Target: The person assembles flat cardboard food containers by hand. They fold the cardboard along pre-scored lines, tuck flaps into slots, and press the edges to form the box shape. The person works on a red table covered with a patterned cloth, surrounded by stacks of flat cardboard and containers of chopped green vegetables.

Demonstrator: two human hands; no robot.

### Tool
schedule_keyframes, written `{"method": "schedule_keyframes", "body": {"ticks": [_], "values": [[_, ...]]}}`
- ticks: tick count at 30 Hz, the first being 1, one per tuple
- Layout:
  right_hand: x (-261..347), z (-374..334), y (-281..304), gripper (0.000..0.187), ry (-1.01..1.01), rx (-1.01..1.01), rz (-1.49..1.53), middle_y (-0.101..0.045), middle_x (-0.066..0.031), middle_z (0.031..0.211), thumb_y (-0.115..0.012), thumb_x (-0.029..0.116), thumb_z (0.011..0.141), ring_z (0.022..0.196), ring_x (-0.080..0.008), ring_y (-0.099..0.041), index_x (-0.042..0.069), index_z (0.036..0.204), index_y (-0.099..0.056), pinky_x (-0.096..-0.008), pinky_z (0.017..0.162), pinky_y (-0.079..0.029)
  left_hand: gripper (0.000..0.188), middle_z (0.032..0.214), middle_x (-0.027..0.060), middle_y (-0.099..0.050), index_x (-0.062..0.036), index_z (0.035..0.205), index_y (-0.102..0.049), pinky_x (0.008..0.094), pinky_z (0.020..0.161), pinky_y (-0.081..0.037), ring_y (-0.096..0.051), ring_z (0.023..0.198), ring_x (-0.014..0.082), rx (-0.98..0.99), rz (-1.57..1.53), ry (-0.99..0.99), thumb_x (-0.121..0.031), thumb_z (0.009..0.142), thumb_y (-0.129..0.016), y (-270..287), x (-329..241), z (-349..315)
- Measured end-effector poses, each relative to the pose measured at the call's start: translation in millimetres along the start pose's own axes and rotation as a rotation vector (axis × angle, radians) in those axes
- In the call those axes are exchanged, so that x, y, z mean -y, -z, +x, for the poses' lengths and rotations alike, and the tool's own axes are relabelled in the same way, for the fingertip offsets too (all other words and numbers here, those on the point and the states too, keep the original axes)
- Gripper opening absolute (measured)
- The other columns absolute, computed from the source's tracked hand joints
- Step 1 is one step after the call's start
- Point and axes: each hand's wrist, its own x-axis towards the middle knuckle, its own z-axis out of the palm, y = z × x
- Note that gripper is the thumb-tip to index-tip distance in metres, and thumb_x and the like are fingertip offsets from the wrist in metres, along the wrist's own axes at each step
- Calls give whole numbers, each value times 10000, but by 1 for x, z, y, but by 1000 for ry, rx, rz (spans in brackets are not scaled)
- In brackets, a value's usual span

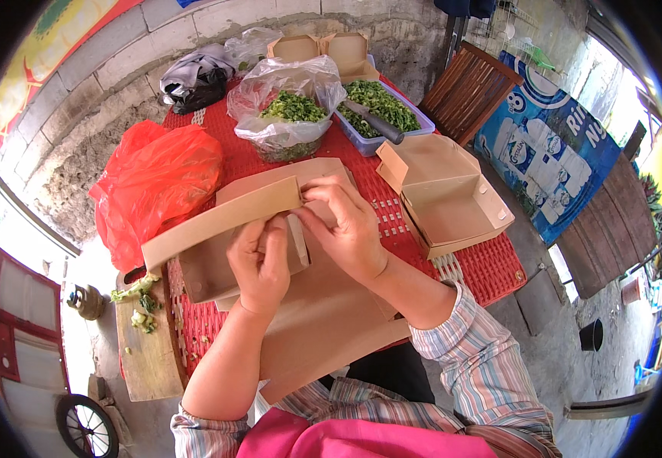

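A partly folded brown cardboard box (224, 223) stands in front of me, its long flap raised at a slant. My left hand (261, 263) pinches the box near its right corner, fingers curled at the flap's lower edge. Close beside it, my right hand (346, 229) grips the same corner, thumb and fingers together on the cardboard. The fingertips of both hands nearly meet there, and the exact fold between them is partly hidden. Under my forearms lie flat cardboard blanks (323, 328), reaching over the near table edge.
A folded box (453, 210) stands open at right on the red woven table (491, 267). Behind are chopped greens in a clear bag (293, 114) and a purple tub (426, 122) with a knife (377, 122). A red bag (159, 183) and a wooden board (144, 359) are left.
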Motion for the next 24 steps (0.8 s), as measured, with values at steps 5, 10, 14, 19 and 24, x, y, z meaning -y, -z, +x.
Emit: {"method": "schedule_keyframes", "body": {"ticks": [5,10,14,19,24], "values": [[-14,3,7,206,44,-49,-49,-609,-124,1021,-695,-78,783,904,-317,-630,8,915,-561,-368,702,-519,215,799,97,-647,70,1072,-646,258,657,-467,-588,703,111,63,257,44,29,890,-538,-4,-14,5],[-19,10,9,259,17,-135,11,-627,-163,1134,-626,-137,771,931,-305,-644,22,897,-466,-356,723,-527,215,938,124,-673,41,998,-683,304,733,-509,-656,847,235,196,566,-406,49,833,-545,-3,-20,10],[-19,6,18,336,-129,-40,-104,-650,-196,1153,-621,-141,773,885,-319,-677,5,1040,-479,-316,727,-548,292,1058,114,-671,-31,1062,-692,444,961,-427,-610,1045,305,64,887,-695,-48,779,-623,8,-43,16],[-35,5,6,612,1,-146,52,-641,-215,1188,-574,-158,797,963,-360,-680,-14,1364,-396,-359,792,-560,424,1186,92,-645,-77,1224,-636,483,1108,-280,-549,1197,295,2,1121,-544,-142,806,-660,17,-43,31],[-25,11,16,666,-17,54,-143,-605,-228,1250,-548,-105,876,1124,-392,-611,2,1475,-278,-400,899,-532,428,1217,110,-639,-95,1256,-622,471,1129,-281,-560,1196,273,91,1145,-391,-125,832,-664,27,-30,33]]}}
